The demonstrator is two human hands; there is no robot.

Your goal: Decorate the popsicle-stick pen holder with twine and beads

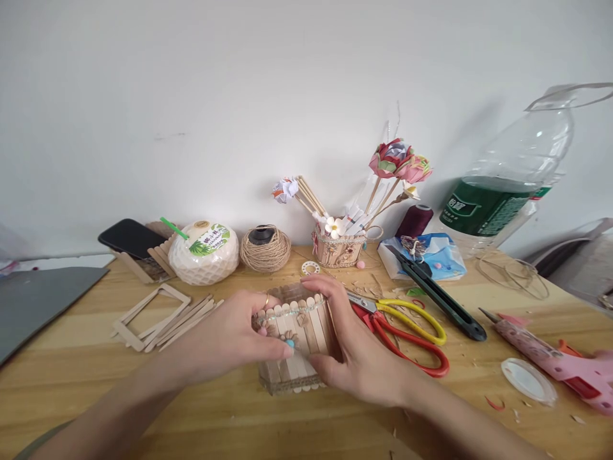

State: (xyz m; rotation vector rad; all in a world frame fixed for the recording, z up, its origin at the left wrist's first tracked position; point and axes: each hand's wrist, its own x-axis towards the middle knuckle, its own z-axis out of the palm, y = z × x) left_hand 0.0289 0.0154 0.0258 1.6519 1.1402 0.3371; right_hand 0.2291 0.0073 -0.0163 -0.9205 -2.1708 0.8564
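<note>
Between my two hands is a small box faced with upright popsicle sticks [313,329], tilted on the table. Twine bands its lower edge, a glittery trim runs near the top, and a blue bead and small flower-like pieces decorate the front. My left hand [244,329] grips the left side, its thumb across the front by the blue bead; a ring is on one finger. My right hand [354,345] closes round the right side, thumb on the front and fingers over the top rim. The back and most of the inside are hidden.
Scissors [402,319] lie just right of the box, with a utility knife [435,294] and pink glue gun [550,364] beyond. At left are loose popsicle sticks [184,322]. Behind stand a white coconut [204,255], twine ball [265,252], flower-filled stick holder [338,250] and plastic bottle [498,185].
</note>
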